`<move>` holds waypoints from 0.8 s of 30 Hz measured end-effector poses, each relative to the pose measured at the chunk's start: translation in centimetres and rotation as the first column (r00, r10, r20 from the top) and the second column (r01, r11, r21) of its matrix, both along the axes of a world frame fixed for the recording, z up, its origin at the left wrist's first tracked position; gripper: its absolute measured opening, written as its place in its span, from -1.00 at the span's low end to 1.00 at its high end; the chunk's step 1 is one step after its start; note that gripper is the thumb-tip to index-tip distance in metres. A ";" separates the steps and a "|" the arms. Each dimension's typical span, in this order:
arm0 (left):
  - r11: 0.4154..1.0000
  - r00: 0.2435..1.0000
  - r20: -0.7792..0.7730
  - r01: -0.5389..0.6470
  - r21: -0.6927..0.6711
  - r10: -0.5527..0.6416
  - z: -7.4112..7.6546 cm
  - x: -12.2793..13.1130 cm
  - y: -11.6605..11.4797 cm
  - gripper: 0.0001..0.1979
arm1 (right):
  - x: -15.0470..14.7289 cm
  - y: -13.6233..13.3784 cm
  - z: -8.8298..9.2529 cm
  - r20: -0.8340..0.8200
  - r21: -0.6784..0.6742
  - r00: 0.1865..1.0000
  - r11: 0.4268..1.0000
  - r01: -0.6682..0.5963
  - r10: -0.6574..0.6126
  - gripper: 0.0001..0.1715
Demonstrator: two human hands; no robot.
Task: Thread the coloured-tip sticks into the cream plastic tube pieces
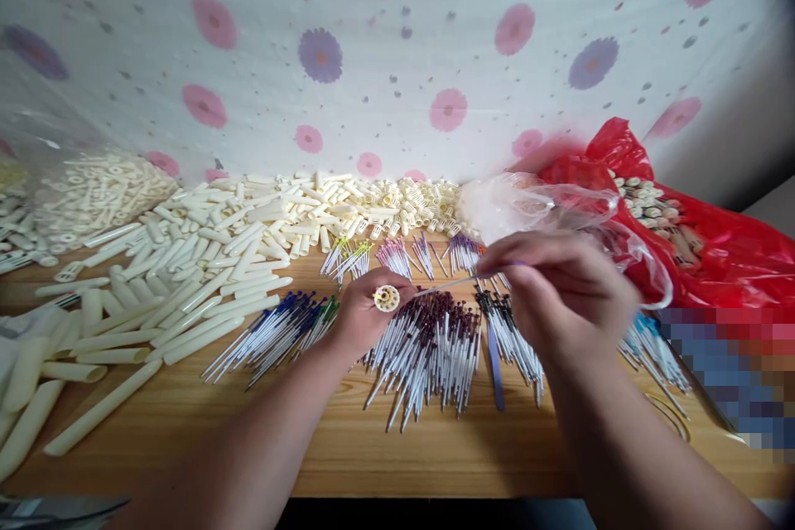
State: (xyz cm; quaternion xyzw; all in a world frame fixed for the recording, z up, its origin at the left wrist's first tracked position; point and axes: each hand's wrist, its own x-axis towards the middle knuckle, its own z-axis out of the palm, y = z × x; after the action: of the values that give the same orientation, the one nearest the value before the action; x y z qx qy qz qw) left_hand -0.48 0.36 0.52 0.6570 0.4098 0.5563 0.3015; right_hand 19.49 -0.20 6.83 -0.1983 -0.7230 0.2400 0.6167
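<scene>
My left hand is closed around a round cream plastic part whose end face has a ring of small holes; the rest of it is hidden by the fingers. Between the fingertips of my right hand, a thin pen refill is pinched, its other end reaching close to the cream part. Whether the two touch, I cannot tell. Below both hands lies a fanned pile of white refills with dark maroon tips. Black-tipped refills lie near my right hand, blue-tipped ones to the left.
Cream plastic tubes are heaped along the back and left. Smaller bundles of yellow-tipped and pink-tipped refills lie behind. A purple flat strip, a clear bag and a red bag are to the right.
</scene>
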 end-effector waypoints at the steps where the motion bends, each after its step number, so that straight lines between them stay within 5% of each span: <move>1: 0.998 0.999 -0.040 -0.030 0.049 0.031 0.0 0.0 0.0 -0.79 | 0.3 -0.8 0.6 -0.022 0.068 0.998 0.996 0.060 -0.059 -0.97; 6: 0.991 0.990 -0.142 0.003 0.130 0.016 0.0 0.2 -0.1 -0.81 | 0.5 -3.6 2.6 0.229 0.276 0.969 0.961 0.032 -0.098 -0.91; 12: 0.990 0.986 -0.165 0.024 0.142 0.000 0.4 0.5 -0.4 -0.78 | -1.1 -3.1 2.1 0.330 0.425 0.935 0.905 -0.027 -0.127 -0.85; 24: 0.977 0.973 -0.224 -0.010 0.215 0.059 0.4 -0.2 -0.3 -0.73 | -2.9 -0.7 -1.2 0.342 0.335 0.903 0.931 0.142 -0.261 -0.79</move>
State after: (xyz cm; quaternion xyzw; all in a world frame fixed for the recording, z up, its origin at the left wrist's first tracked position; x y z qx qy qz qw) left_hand -0.72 0.09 0.87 0.7381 0.3916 0.5223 0.1707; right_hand 16.59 -0.93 5.66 -0.2191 -0.8322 0.0175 0.5091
